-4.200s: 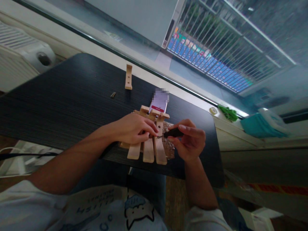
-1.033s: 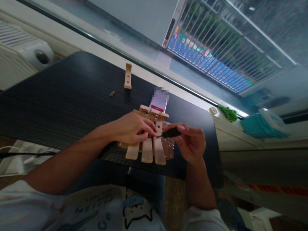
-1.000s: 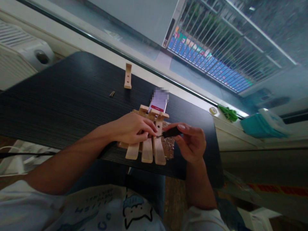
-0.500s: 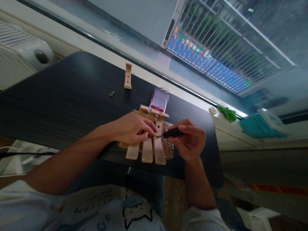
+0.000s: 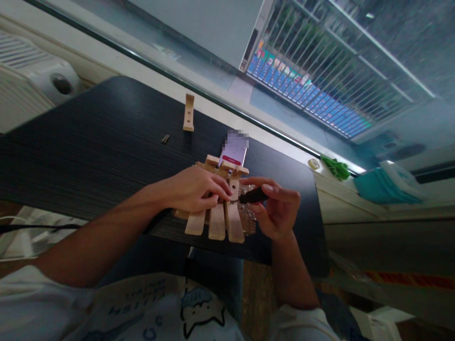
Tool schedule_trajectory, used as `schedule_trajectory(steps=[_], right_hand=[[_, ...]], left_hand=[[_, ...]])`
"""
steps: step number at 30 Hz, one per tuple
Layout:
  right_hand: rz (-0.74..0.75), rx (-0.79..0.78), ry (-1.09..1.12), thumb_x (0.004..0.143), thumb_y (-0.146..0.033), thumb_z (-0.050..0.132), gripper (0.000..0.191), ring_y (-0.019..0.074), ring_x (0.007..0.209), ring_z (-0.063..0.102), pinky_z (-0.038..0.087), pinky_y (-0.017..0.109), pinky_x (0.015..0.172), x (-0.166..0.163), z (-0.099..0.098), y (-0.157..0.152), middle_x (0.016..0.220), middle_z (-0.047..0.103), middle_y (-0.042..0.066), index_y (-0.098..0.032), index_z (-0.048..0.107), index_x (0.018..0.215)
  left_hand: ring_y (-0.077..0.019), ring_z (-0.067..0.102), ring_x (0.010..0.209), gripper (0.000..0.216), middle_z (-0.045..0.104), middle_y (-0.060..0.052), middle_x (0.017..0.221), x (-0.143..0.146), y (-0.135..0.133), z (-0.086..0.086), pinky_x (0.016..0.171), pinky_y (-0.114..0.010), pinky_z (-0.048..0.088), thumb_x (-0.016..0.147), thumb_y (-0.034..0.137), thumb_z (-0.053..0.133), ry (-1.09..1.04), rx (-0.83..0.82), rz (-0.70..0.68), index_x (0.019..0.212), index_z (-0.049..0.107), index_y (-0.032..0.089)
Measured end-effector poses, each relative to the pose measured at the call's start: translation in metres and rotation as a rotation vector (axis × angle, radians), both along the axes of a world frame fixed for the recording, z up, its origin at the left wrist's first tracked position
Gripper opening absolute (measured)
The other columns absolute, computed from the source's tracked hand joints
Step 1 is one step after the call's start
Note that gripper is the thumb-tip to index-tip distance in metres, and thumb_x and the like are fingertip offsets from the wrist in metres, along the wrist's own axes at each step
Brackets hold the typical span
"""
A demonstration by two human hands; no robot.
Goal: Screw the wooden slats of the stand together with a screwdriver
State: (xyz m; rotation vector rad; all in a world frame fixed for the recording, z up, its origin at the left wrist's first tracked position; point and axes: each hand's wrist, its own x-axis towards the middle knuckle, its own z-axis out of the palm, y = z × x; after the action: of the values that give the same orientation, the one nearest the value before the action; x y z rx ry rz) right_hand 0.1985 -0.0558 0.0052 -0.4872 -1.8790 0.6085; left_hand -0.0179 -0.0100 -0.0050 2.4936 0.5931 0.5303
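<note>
Three pale wooden hooks (image 5: pixel 235 222) lie side by side over a board in bubble wrap (image 5: pixel 250 220), their curled ends pointing away from me. My left hand (image 5: pixel 197 189) rests across them, fingers bent, its fingertips pressing by the lower hole of the rightmost hook. A black-handled screwdriver (image 5: pixel 254 195) is gripped in my right hand (image 5: pixel 280 206) between thumb and fingers. Its thin shaft lies nearly flat, pointing left, with the tip at that lower hole beside my left fingertips. Any screw there is too small to make out.
On the dark table (image 5: pixel 106 142) a separate wooden hook (image 5: pixel 188 113) stands near the window edge, with a few small screws (image 5: pixel 165 139) nearby. A lit phone (image 5: pixel 232 151) lies just behind the hooks. A tape roll (image 5: pixel 313 164) and green cloth (image 5: pixel 335 168) sit on the sill.
My right hand and the screwdriver have shifted slightly left, and the right fingers have changed position around the handle. My left hand stays in place on the hooks.
</note>
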Motion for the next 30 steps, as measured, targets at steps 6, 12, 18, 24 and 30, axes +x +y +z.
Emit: schedule_trajectory(steps=[6,12,18,24,30], right_hand=[[0.0,-0.054,-0.015,0.091,-0.016,0.051,0.038,0.0161,0.089,0.072,0.06,0.032,0.064,-0.0003,0.0008,-0.0039,0.109,0.072,0.005,-0.031,0.044,0.126],[0.031,-0.046,-0.026,0.09,-0.017,0.053,0.04,0.0169,0.087,0.072,0.062,0.034,0.067,0.0003,0.0036,-0.0015,0.1,0.073,0.003,-0.031,0.047,0.128],[0.025,-0.026,-0.008,0.086,-0.013,0.059,0.044,0.0171,0.085,0.071,0.061,0.033,0.066,0.0008,0.0033,0.0009,0.1,0.073,0.004,-0.031,0.052,0.125],[-0.011,0.004,0.026,0.084,-0.014,0.064,0.045,0.0154,0.08,0.07,0.058,0.028,0.056,0.0016,0.0013,0.0029,0.099,0.072,0.003,-0.031,0.052,0.124],[-0.071,0.064,-0.006,0.082,-0.015,0.068,0.048,0.0135,0.077,0.069,0.059,0.025,0.056,-0.0002,0.003,0.0035,0.093,0.07,0.0,-0.034,0.052,0.123]], left_hand=[[-0.0173,0.07,0.098,0.036,0.073,0.0,0.116,-0.0005,-0.0007,0.0019,0.086,-0.024,0.05,0.079,0.013,0.053,0.011,0.013,0.019,0.105,0.077,0.023],[-0.0149,0.071,0.092,0.035,0.074,0.001,0.113,-0.001,-0.0004,0.004,0.08,-0.021,0.049,0.078,0.011,0.054,0.014,-0.017,-0.006,0.102,0.077,0.022],[-0.0148,0.071,0.092,0.036,0.074,0.0,0.112,-0.0012,-0.0008,0.0022,0.08,-0.021,0.049,0.077,0.009,0.052,-0.012,-0.013,-0.004,0.1,0.078,0.02],[-0.015,0.071,0.093,0.038,0.074,0.001,0.114,-0.0011,-0.0007,0.0012,0.08,-0.022,0.049,0.077,0.01,0.051,-0.005,-0.006,0.008,0.103,0.077,0.021],[-0.0154,0.071,0.091,0.037,0.074,0.0,0.113,-0.0016,-0.0004,0.002,0.079,-0.022,0.049,0.077,0.013,0.052,-0.015,-0.006,-0.001,0.101,0.078,0.021]])
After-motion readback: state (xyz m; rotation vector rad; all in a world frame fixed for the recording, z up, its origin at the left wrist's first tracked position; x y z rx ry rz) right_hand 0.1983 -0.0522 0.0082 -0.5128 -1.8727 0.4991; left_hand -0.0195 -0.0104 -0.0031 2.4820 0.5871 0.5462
